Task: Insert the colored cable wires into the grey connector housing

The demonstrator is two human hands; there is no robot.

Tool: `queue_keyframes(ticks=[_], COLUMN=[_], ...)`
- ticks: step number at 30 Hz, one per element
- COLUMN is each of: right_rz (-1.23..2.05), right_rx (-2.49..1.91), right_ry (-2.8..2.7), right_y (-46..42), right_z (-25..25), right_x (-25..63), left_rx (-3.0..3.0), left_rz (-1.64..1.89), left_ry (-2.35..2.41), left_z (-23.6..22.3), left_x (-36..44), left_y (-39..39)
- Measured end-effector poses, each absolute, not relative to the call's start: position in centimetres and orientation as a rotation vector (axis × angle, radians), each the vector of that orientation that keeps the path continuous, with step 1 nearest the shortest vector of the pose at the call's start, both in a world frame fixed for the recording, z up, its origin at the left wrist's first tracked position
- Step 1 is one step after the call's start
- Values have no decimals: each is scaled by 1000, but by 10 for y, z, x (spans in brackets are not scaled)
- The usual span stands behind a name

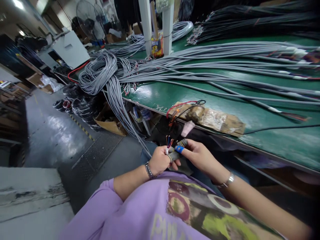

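My left hand [161,160] is closed round the end of a grey cable [146,149], just in front of my body. Out of its top stick several thin coloured wires [170,141], fanned apart with bare tips, above a white wrapped band [167,150]. My right hand [196,151] is beside it, thumb and fingers pressed together close to those wires. What they pinch is too small to tell. Blue tape [179,149] covers part of the right thumb, and greyish wraps cover some fingers of both hands.
Long grey cables [215,51] lie across the green bench [147,96], and a coiled bundle [100,73] hangs over its edge. A taped cardboard-covered block [215,121] with red and black leads sits at the front edge. An open carton [110,121] stands on the floor below.
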State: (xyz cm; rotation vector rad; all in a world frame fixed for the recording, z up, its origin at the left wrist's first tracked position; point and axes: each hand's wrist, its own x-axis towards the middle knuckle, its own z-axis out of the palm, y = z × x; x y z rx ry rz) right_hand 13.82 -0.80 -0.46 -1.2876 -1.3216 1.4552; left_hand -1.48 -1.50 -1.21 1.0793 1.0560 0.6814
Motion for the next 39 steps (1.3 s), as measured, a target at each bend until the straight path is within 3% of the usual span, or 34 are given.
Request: queue_keyframes(ticks=[8, 15, 23, 30, 39], right_rz=[1587, 1452, 1412, 1366, 1465], right_rx=[-1272, -1309, -1362, -1342, -1271], right_ry=[-906, -1170, -1081, -1120, -624], right_y=[-19, -17, -21, -22, -11], right_z=[-13, -8, -12, -15, -14], right_x=[132, 132, 131, 130, 150], left_rx=[986, 1026, 939, 1015, 966], left_rz=[751, 630, 761, 606, 708], left_ry=[1048, 1043, 1052, 1019, 1057], left_z=[-18, -13, -15, -15, -10], left_x=[-14, -17, -17, -12, -15], left_y=[-16, -18, -17, -20, -18])
